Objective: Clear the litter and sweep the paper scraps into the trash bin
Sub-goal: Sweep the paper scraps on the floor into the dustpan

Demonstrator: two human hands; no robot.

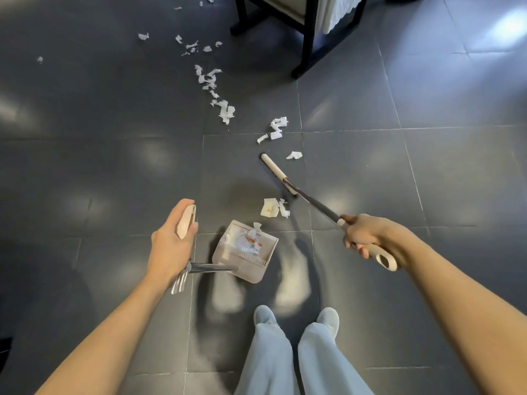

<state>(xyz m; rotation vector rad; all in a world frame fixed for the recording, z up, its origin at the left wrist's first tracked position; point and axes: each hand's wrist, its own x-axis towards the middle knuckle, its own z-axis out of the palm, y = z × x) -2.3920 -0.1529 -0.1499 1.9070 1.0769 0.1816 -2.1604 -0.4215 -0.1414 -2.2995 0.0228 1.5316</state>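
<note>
A floor of large, glossy, dark grey square tiles [85, 166] with thin pale grout lines filled the view. Soft patches of reflected light [510, 21] lay on it, brightest at top right. At the top stood a black wooden chair frame [308, 48] with a cream seat pad [283, 5], and a white textured cloth [339, 15] hung beside it.

Dark-framed chair [309, 41] standing on floor, upper part being cut off by top edge, 3 black legs showing. Cream seat cushion [288, 7] sitting inside chair frame. White lacy cloth [339, 15] hanging at chair's right side, draping in front of frame. Glossy dark grey tiled floor [99, 166] spreading out around and below chair. Pale grout lines [356, 129] running below chair, crossing just under its front foot. Bright light patch [510, 21] glaring on tiles right of chair. Dimmer patches glowing well left of and below chair.
</note>
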